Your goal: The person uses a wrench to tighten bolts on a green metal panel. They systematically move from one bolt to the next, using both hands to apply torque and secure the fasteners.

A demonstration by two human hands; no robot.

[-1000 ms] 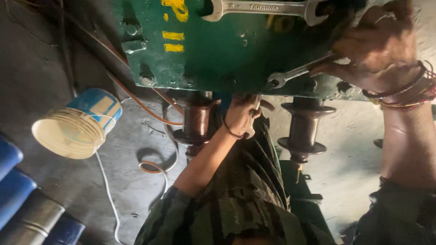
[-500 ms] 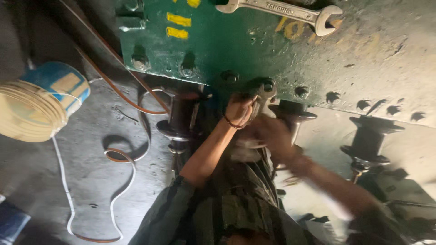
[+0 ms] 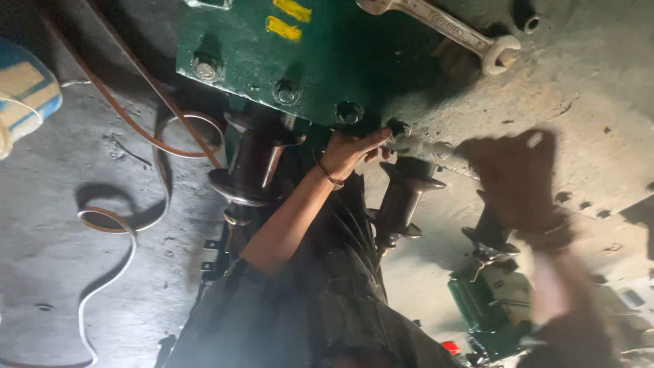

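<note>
A green metal lid [image 3: 306, 61] with bolts along its rim fills the top of the head view, turning dusty grey toward the right. My left hand [image 3: 347, 153] reaches up to the rim, fingertips against a bolt [image 3: 397, 128]; whether it grips anything is unclear. My right hand [image 3: 518, 177] is blurred with motion and closed on a small spanner [image 3: 426, 146], whose head sits at that same bolt. My left forearm carries a thin wristband.
A large spanner [image 3: 443, 31] lies on top of the lid. Brown ribbed insulators [image 3: 255, 163] [image 3: 402, 197] [image 3: 490, 232] hang under the rim. Orange cable [image 3: 136, 116] and white cable [image 3: 102, 286] loop on the concrete floor. A wire spool [image 3: 24, 95] sits at the left edge.
My right hand came down from the upper right with the small spanner to the bolt by my left hand. The view shifted right; my left hand stayed at the rim.
</note>
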